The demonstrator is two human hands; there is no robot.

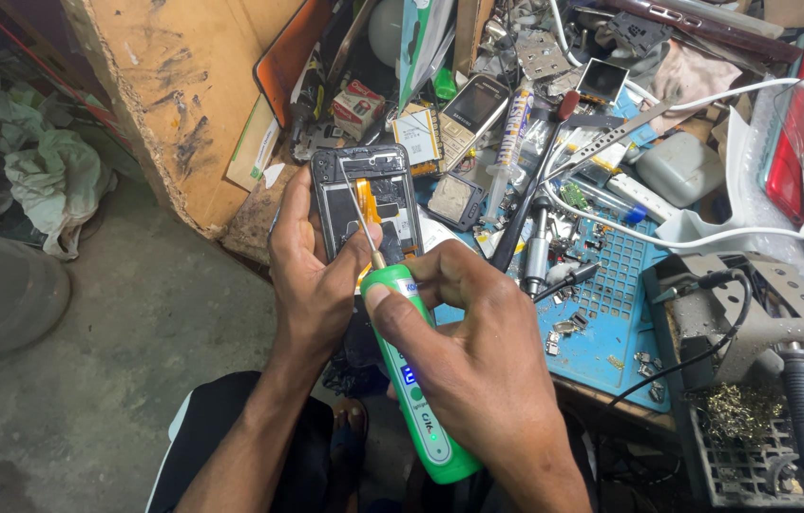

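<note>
We see the left hand (312, 275) wrapped around an opened phone (369, 199), back cover off, grip clamped on its left edge and lower end, thumb over the lower right part. The phone is held upright in the air at the near-left edge of the bench (602, 332), insides facing us, orange flex strip showing.

The right hand (478, 370) is clamped on a green electric screwdriver (411, 380), thumb on the upper body, fingers curled round from the right. Its thin metal bit (361, 220) runs up and left across the phone's inner frame, tip near the top middle; we cannot tell if it sits in a screw.

Far of the phone: a small keypad phone (471, 106), a syringe tube (512, 128). Right: blue work mat (611, 313) with loose small parts, white cable (706, 237), grey tool stand (754, 304). Left: brown board (174, 95), concrete floor (117, 332).
</note>
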